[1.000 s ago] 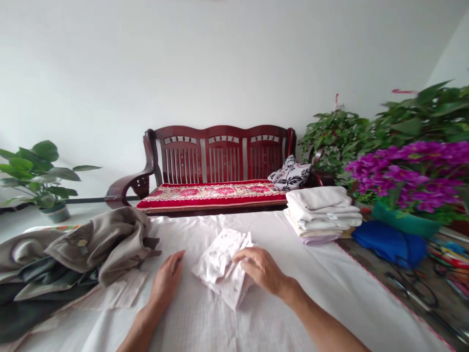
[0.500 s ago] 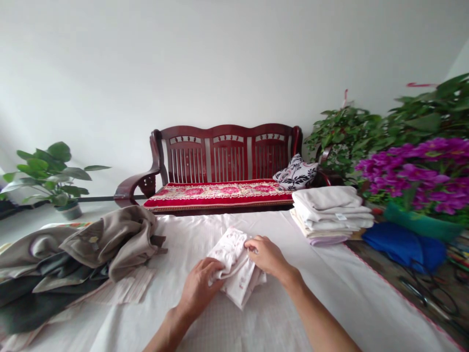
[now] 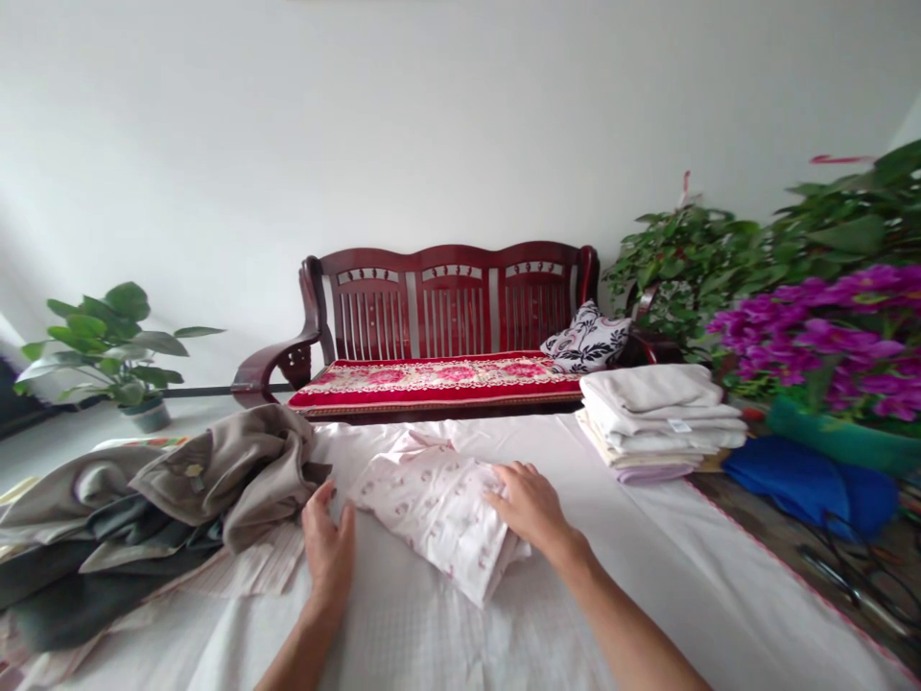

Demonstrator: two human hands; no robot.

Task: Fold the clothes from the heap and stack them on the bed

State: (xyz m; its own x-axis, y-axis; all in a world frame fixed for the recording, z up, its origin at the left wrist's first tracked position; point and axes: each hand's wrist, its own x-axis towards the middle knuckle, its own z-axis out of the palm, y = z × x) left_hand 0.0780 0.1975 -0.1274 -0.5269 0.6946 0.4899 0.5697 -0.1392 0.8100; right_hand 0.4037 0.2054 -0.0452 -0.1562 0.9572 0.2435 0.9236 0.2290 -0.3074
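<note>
A white cloth with a small pinkish print (image 3: 438,513) lies partly folded on the white-covered table (image 3: 403,633), with a pink-edged part at its far side. My right hand (image 3: 532,504) is at the cloth's right edge, its thumb and fingers closed on the fabric there. Just left of the cloth, my left hand (image 3: 329,547) is open, thumb apart from the fingers, holding nothing. It is between the cloth and a loose heap of grey-brown and dark clothes (image 3: 208,480).
A stack of folded white and lilac cloths (image 3: 651,422) stands at the table's far right. Beyond the right edge are a blue cloth (image 3: 810,485) and purple flowers (image 3: 835,336). A wooden bench (image 3: 446,297) with a patterned cushion (image 3: 590,336) faces me behind the table.
The cloth has spread out leftward, its top layer now opened wider. My left hand has let go of it and moved left. My right hand stays at the right edge.
</note>
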